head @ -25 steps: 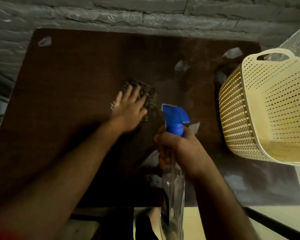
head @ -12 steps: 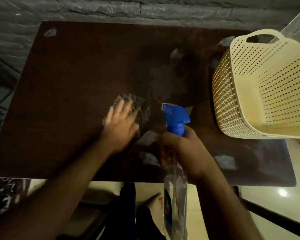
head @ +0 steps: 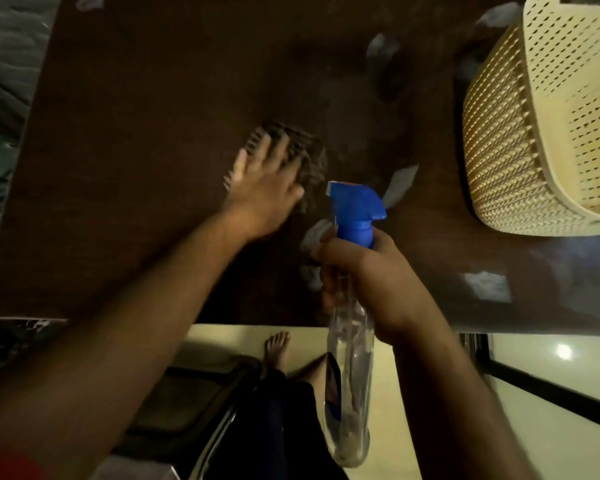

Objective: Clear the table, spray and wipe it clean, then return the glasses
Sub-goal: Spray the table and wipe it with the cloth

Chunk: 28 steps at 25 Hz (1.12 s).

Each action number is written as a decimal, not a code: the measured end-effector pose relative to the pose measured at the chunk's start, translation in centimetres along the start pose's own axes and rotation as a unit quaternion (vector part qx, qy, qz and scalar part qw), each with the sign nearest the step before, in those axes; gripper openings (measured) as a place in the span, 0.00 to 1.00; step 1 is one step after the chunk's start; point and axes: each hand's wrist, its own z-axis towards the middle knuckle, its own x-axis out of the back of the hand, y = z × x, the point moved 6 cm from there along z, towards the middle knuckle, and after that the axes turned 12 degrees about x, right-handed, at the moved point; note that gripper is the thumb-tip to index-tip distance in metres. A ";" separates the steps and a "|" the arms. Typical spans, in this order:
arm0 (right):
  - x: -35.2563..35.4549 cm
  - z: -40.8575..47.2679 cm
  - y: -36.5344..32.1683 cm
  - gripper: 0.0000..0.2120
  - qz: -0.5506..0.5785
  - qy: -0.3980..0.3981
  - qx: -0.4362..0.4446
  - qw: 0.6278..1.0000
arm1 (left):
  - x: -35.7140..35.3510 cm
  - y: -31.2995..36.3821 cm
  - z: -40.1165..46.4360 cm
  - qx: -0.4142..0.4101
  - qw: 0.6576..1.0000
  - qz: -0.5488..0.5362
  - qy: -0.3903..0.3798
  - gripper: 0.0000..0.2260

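Note:
A dark brown table (head: 146,133) fills the upper view, with wet shiny patches near its middle and right. My left hand (head: 264,183) lies flat with spread fingers on a striped cloth (head: 307,157), pressing it onto the tabletop. My right hand (head: 368,282) grips the neck of a clear spray bottle (head: 352,348) with a blue trigger head (head: 355,211), held above the table's near edge. No glasses are in view.
A cream perforated plastic basket (head: 499,133) stands on the table's right side. A grey brick wall (head: 11,64) lies to the left. Below the table edge are pale floor tiles, my bare foot (head: 276,348) and a dark chair frame (head: 201,393).
My left hand has slid the cloth toward the near edge and then a little away again. The view has tilted downward. The right hand keeps the bottle in the same place.

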 end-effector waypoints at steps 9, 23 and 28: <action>0.1 -3.0 -0.3 0.07 -0.018 0.058 0.013 0.998 | 3.7 -6.2 5.9 0.113 0.993 -0.044 -0.007 0.26; 2.2 -10.6 2.6 0.08 -0.048 0.037 -0.009 0.998 | 0.2 -4.6 -3.3 0.164 0.984 -0.062 0.008 0.26; 1.9 -12.4 2.8 0.07 -0.055 0.031 -0.001 0.998 | -3.2 3.3 -10.8 0.073 0.996 -0.039 0.019 0.24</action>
